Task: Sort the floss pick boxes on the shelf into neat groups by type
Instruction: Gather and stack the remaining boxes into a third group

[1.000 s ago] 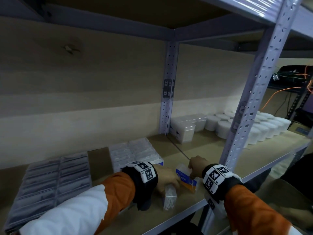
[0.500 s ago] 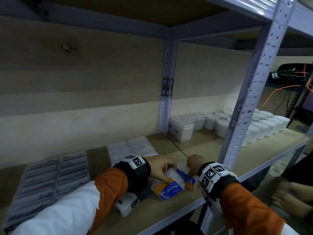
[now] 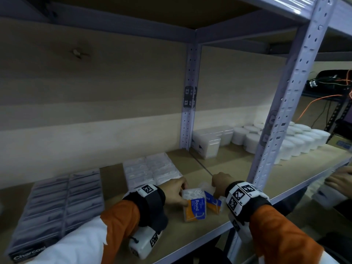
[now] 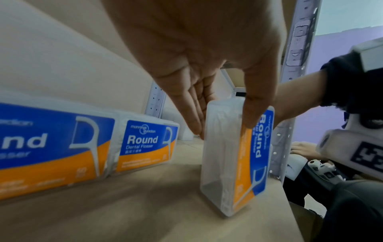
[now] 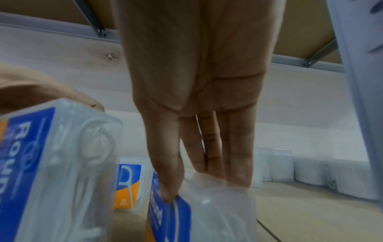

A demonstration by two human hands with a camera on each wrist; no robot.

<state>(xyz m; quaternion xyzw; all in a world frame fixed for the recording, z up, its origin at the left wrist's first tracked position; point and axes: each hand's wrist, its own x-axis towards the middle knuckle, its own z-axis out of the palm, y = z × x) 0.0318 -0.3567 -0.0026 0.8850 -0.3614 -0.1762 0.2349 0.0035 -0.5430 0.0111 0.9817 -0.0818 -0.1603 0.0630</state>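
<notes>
My left hand [image 3: 176, 193] pinches a clear box with a blue and orange "Round" label [image 3: 194, 205] between thumb and fingers; the box [image 4: 236, 157] stands on end on the shelf board. Just to its right, my right hand [image 3: 219, 184] holds a second "Round" box [image 3: 214, 201] from above, fingertips [image 5: 168, 193] on its top edge [image 5: 199, 211]. A neat block of the same clear "Round" boxes [image 3: 152, 171] lies behind my left hand, labels facing front [image 4: 145, 145]. A block of dark "Charcoal" boxes [image 3: 55, 210] fills the shelf's left part.
A grey upright post [image 3: 285, 111] stands at the shelf's front edge right of my right hand; another post [image 3: 188, 103] is at the back. Beyond it sit white square boxes [image 3: 207, 145] and several white round tubs [image 3: 297, 141]. Another person's hand [image 3: 339, 180] is at far right.
My left hand has stood its "Round" box up on end beside the one my right hand holds. The right hand has stayed on its box.
</notes>
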